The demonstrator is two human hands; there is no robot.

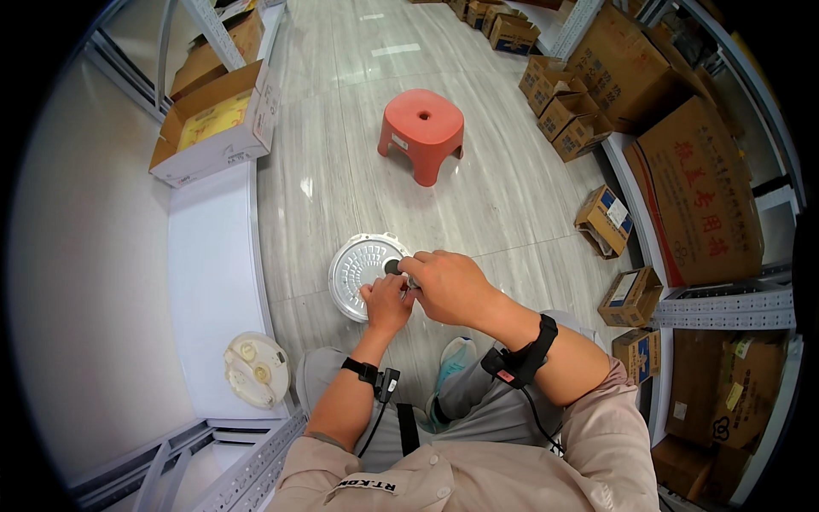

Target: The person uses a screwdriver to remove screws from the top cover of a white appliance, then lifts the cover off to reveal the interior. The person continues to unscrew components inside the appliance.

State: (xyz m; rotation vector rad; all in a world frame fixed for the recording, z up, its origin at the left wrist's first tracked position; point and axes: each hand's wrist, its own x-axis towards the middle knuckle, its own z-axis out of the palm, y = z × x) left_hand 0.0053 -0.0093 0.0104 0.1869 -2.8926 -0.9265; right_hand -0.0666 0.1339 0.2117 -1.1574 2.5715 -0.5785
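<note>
In front of my knees is a round, silvery-white lid-like disc [348,271] with a slotted pattern and a pale rim with small tabs. A dark round spot [392,266] shows near its right side. At the lower right edge of the disc, my left hand [389,303] is closed, its thumb lying against the disc face. Beside it, my right hand [452,286] is also closed, with its fingertips pinched together at the rim, meeting the left fingers. Whatever lies between the right fingertips is hidden.
A red plastic stool [424,124] stands ahead on the grey floor. On the left shelf [217,282] lie a cream round part [258,369] and an open carton [213,128]. Small cardboard boxes [604,222] and large cartons [699,192] line the right side.
</note>
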